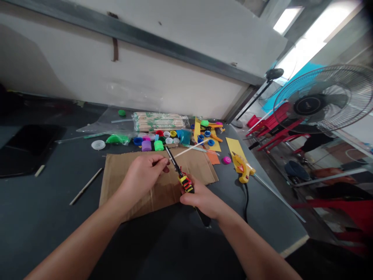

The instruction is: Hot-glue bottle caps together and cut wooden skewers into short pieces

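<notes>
My left hand is closed in a pinch on the near end of a thin pale wooden stick. The stick slants up to the right, crossing the tip area of a long black tool with a yellow, black and red grip. My right hand is wrapped round that grip, and its dark rear end sticks out below the palm. I cannot tell whether the tool's jaws are closed on the stick. Both hands are above a brown cardboard sheet on the dark table.
Several bottle caps line the cardboard's far edge, before a packet of wooden sticks. A yellow glue gun with a black cord lies right. A loose stick and a black phone-like slab lie left. A fan stands beyond the table.
</notes>
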Available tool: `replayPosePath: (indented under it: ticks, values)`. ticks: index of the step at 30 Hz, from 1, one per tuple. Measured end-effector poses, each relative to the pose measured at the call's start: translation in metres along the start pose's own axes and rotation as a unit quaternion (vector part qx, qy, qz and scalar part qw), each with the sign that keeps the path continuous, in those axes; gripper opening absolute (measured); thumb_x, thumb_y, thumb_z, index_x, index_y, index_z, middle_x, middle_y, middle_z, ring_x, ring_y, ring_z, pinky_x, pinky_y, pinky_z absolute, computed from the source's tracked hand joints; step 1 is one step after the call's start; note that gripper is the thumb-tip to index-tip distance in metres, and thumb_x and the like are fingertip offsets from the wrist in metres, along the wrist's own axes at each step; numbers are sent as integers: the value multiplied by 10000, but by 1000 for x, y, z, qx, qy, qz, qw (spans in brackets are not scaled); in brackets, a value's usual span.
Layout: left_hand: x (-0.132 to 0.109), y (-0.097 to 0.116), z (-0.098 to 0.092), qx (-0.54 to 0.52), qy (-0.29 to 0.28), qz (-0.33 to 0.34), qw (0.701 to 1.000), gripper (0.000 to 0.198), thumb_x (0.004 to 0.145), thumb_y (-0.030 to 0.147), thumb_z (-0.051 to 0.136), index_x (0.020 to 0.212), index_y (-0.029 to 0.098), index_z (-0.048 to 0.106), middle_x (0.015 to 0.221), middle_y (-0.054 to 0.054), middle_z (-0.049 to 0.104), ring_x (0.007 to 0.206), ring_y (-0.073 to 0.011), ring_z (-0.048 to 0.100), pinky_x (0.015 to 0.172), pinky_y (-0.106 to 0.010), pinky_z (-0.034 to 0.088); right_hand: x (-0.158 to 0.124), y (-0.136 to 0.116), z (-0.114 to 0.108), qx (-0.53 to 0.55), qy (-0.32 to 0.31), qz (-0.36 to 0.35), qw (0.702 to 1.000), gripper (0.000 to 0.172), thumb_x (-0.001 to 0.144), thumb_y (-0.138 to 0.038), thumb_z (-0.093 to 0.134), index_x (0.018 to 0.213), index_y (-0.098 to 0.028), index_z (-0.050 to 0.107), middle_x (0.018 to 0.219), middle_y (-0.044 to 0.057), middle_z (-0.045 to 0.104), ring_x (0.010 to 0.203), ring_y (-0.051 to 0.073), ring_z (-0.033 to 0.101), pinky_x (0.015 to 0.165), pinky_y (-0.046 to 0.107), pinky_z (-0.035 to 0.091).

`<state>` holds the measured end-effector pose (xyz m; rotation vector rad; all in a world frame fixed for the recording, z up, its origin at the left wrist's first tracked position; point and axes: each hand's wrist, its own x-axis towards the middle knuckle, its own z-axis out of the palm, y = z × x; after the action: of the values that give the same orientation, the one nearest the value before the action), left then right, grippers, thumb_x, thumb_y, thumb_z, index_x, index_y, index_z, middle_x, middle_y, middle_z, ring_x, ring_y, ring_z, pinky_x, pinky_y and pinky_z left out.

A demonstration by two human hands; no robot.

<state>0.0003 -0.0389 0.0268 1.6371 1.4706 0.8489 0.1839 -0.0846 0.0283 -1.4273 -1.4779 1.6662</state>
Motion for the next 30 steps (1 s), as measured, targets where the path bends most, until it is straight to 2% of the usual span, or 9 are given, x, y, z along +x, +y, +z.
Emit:
replayPosePath:
  ticks: [6,10,16,22,26,30]
  values:
    - [-2,3,1,9,12,11,1000,257,828,344,510,683,205,670,591,17,669,515,-137,546,484,-246,352,-4,-7,-4,53,-11,23,998,298,575,-186,612,863,-197,540,766,-28,505,711,138,444,646,264,330]
    - [-3,6,0,41,19,38,998,236,837,327,512,707,211,672,641,12,689,594,-151,592,550,-256,377,-4,-8,-5,66,-20,29,997,287,570,-186,616,850,-197,556,770,-26,515,710,136,454,644,261,331]
    - [-7,8,-1,99,34,56,993,240,855,327,489,760,222,682,702,7,703,654,-167,607,580,-269,357,-2,-3,-7,72,-12,38,997,362,542,-201,641,896,-189,568,798,-13,536,735,145,464,657,265,341]
    - [-10,4,3,158,52,90,982,241,878,309,470,810,224,685,765,0,726,660,-160,617,581,-258,354,0,-3,-8,111,-23,71,991,354,515,-199,645,858,-179,562,723,-28,525,673,128,465,639,257,340]
    - [-9,-1,6,184,73,115,973,240,886,297,465,827,224,686,804,-13,733,695,-168,632,601,-258,364,2,-2,-8,104,-25,86,991,362,517,-200,627,870,-180,551,683,-37,510,624,119,449,593,250,327]
    - [-8,-1,6,182,78,123,972,233,881,283,467,826,221,684,795,-13,729,692,-165,628,602,-255,364,5,1,-6,78,-12,71,994,326,505,-165,598,822,-188,526,670,-45,492,619,117,434,566,244,311]
